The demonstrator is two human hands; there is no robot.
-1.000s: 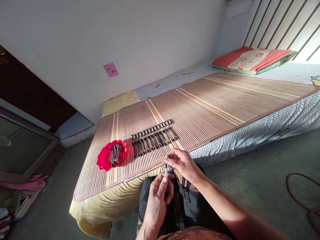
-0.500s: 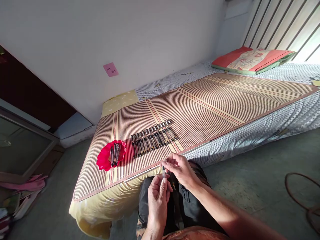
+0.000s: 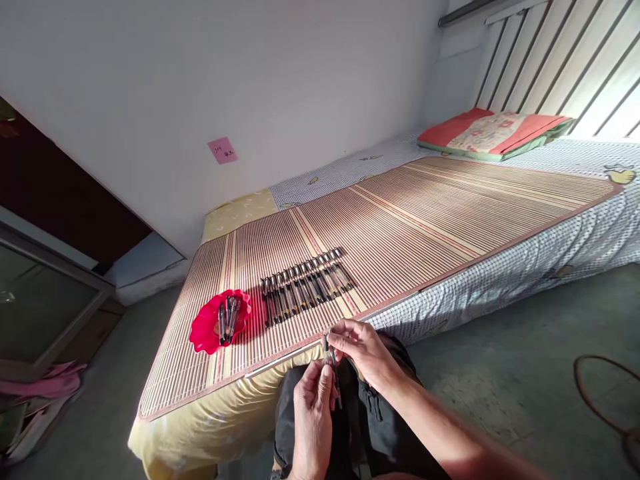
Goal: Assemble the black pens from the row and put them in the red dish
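Both hands pinch one slim dark clear-barrelled pen (image 3: 331, 360): left hand (image 3: 311, 417) low, right hand (image 3: 364, 350) at its top. Red scalloped plastic dish (image 3: 203, 330) at 10 o'clock.

Home bedroom: bed (image 3: 575, 220), pillow (image 3: 493, 130), mat (image 3: 425, 213)

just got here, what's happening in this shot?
A person sits at the edge of a bed and holds one pen over their lap. The left hand grips its lower part, and the right hand pinches its top. On the woven mat a row of pens lies side by side. Left of it, a red dish holds a few more.
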